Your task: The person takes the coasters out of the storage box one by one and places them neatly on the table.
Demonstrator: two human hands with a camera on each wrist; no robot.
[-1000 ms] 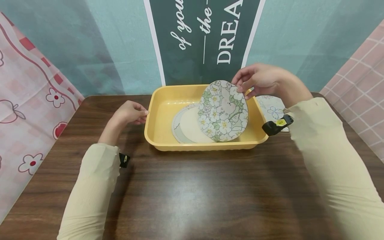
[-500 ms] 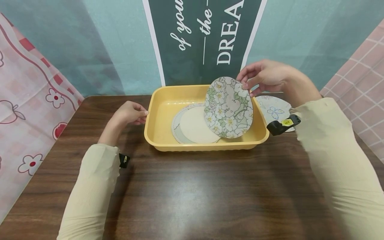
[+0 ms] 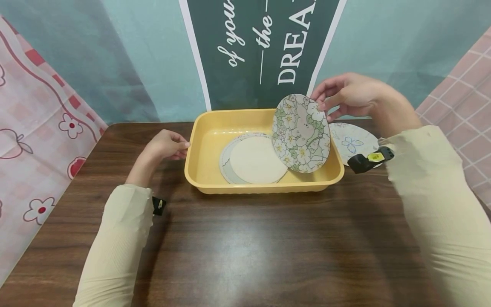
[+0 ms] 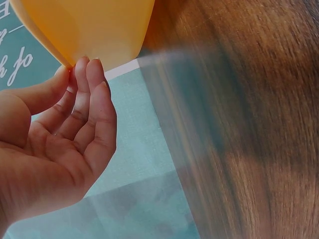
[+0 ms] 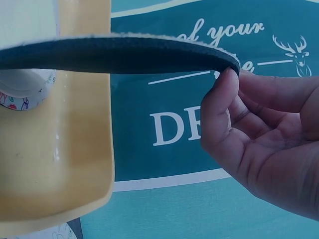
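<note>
My right hand (image 3: pixel 347 96) pinches the top edge of a round floral-print mat (image 3: pixel 301 133) and holds it upright and tilted over the right end of a yellow tray (image 3: pixel 199 166). From the right wrist the mat (image 5: pixel 114 54) shows edge-on, dark underneath, with my thumb (image 5: pixel 217 107) on its rim. Inside the tray lie flat round mats (image 3: pixel 254 159), the top one plain cream. My left hand (image 3: pixel 166 144) rests with relaxed fingers against the tray's left wall (image 4: pixel 94 30), fingertips (image 4: pixel 87 67) touching it.
Another round mat with a blue butterfly print (image 3: pixel 352 140) lies on the dark wooden table (image 3: pixel 249 243) right of the tray. A teal backdrop with a dark banner (image 3: pixel 264 47) stands behind. Pink patterned cloths hang at both sides.
My right hand has carried the floral mat rightward and slightly up, from the tray's middle toward its right end, uncovering more of the cream mat. The left hand has stayed put.
</note>
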